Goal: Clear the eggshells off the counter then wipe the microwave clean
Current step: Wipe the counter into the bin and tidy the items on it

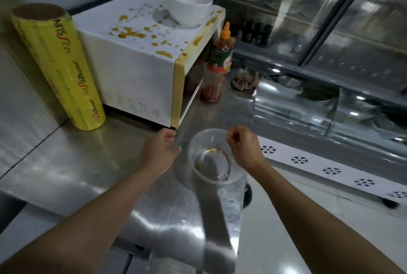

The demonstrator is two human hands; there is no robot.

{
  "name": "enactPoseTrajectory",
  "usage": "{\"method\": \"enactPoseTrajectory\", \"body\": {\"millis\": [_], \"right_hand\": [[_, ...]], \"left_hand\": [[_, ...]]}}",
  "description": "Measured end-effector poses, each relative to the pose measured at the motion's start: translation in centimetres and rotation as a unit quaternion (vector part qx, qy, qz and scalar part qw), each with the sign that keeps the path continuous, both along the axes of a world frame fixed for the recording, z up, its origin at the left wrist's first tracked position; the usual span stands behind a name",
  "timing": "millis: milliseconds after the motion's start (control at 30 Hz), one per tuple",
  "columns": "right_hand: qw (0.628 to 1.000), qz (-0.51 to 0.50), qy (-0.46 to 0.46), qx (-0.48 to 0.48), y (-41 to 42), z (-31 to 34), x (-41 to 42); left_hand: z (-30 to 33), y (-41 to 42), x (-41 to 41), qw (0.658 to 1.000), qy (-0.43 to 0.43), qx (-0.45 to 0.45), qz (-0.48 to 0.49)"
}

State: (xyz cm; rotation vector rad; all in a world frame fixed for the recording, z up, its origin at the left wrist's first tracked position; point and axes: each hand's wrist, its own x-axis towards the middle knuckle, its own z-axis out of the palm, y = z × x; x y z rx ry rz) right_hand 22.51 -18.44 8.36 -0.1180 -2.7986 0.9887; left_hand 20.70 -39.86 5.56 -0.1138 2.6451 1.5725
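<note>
Microwave [141, 68] splattered, left hand [161, 149] loosely curled, empty, right hand [241, 144] pinching clear bowl [212, 156] rim

This is a commercial food-prep kitchen or small eatery. A stainless-steel tabletop [66, 163] carries a white microwave [132, 70] spattered with yellow-orange drips, a large catering-size roll of cling film [59, 64], a bottle of chili sauce [217, 64] and a clear plastic container [211, 156]. To the right stands a glass-fronted refrigerated display case [319, 20] with stocked shelves.
</note>
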Motion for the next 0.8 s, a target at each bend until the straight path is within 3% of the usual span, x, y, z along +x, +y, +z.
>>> {"method": "enactPoseTrajectory", "body": {"millis": [333, 800], "right_hand": [[0.996, -0.079, -0.026, -0.035, 14.9, -1.6, -1.0], [0.985, -0.089, -0.145, -0.011, 25.2, -9.2, -5.4]], "left_hand": [[1.9, 12.1, -1.5, 0.989, 0.057, -0.114, -0.079], [1.0, 19.3, -3.6, 0.982, 0.058, -0.182, 0.013]]}}
